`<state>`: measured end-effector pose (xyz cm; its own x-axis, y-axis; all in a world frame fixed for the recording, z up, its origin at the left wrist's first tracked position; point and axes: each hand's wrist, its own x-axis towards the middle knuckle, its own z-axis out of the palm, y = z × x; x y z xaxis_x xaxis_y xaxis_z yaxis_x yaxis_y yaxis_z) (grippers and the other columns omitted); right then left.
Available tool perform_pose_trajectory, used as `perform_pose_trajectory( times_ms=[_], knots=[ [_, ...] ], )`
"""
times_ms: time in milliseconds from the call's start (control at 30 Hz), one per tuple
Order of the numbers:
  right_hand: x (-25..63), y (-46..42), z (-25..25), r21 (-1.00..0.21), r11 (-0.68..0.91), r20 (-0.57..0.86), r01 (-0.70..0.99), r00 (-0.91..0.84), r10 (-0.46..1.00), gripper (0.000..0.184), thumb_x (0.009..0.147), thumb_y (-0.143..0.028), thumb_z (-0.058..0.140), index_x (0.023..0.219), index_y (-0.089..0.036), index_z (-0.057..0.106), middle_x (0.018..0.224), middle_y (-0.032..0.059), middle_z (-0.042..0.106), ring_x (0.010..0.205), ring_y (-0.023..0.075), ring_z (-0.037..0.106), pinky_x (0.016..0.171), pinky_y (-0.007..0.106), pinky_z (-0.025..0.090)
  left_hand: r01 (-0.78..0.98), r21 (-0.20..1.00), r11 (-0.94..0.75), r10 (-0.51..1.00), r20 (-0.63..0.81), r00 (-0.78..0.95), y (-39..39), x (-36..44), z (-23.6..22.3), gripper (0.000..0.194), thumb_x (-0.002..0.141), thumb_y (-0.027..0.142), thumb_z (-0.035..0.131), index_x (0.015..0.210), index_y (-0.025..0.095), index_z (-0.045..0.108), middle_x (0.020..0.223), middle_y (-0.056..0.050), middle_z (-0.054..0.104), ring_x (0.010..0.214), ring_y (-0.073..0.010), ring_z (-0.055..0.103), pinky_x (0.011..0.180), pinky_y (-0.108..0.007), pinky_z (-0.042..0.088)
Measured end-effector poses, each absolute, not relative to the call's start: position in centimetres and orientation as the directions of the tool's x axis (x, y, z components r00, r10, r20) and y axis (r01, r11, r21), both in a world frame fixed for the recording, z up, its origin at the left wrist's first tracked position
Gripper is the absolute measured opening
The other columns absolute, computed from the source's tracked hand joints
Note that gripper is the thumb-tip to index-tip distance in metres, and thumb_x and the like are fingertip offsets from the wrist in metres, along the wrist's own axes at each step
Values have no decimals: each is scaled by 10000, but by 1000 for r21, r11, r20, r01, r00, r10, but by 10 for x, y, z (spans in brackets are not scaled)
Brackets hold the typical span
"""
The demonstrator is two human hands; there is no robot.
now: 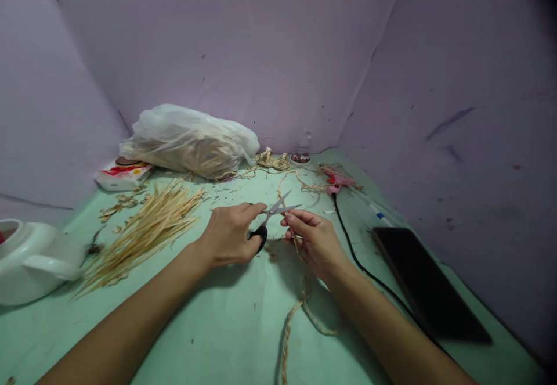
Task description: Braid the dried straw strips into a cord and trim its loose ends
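Observation:
My left hand [232, 234] is closed on the black handles of a pair of scissors [270, 211]. Their blades are spread and point up and to the right, close to a thin twisted straw cord [297, 245]. Between thumb and fingers, my right hand [314, 238] pinches that cord just right of the blades. Below the right hand the cord hangs down to the table and splits into two lengths. Above, a thin strand runs toward the back; whether a blade touches it I cannot tell.
Dry straw strips [152, 231] lie left, beside a white pot [39, 263]. Behind them are a small box [124, 175] and a filled plastic bag [191, 141]. A woven straw piece [273, 160] and a bead dish [300, 157] stand at the back. A black cable [348, 240] and dark phone [429, 283] lie right.

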<state>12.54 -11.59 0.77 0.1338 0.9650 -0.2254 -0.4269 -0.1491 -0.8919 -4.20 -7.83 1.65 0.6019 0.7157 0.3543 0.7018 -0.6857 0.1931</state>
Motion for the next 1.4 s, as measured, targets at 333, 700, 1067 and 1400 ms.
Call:
perform_pose_trajectory(
  times_ms=[333, 700, 1067, 1400],
  knots=[
    [124, -118, 9, -927, -145, -203, -345, 136, 970, 179, 562, -288, 704, 664, -156, 640, 626, -18, 612, 426, 54, 480, 385, 182, 303, 700, 126, -703, 699, 303, 648, -79, -41, 11, 540, 666, 206, 466, 1206, 193, 475, 847, -51, 637, 699, -194, 583, 610, -294, 424],
    [125, -118, 7, -973, -56, -102, -223, 202, 974, 155, 579, -284, 687, 650, -148, 669, 602, -4, 618, 424, 69, 480, 453, 223, 359, 639, 247, -729, 685, 249, 685, -77, -43, 14, 452, 657, 110, 431, 1083, 212, 538, 748, -11, 626, 662, -157, 560, 584, -234, 372],
    [126, -118, 8, -844, -255, -302, -472, 27, 953, 290, 497, -256, 776, 737, -145, 657, 615, -13, 618, 464, 69, 527, 497, 225, 473, 432, 744, -509, 839, 318, 441, -70, -39, 5, 318, 670, 135, 491, 975, 147, 581, 736, -15, 628, 631, -112, 555, 584, -200, 412],
    [128, -114, 5, -829, -252, -341, -499, 95, 935, 231, 457, -151, 780, 615, -138, 612, 535, -33, 556, 462, 69, 512, 439, 194, 475, 512, 522, -682, 727, 410, 551, -75, -42, 11, 351, 654, 142, 485, 987, 189, 588, 769, -5, 641, 637, -107, 548, 611, -202, 402]
  ],
)
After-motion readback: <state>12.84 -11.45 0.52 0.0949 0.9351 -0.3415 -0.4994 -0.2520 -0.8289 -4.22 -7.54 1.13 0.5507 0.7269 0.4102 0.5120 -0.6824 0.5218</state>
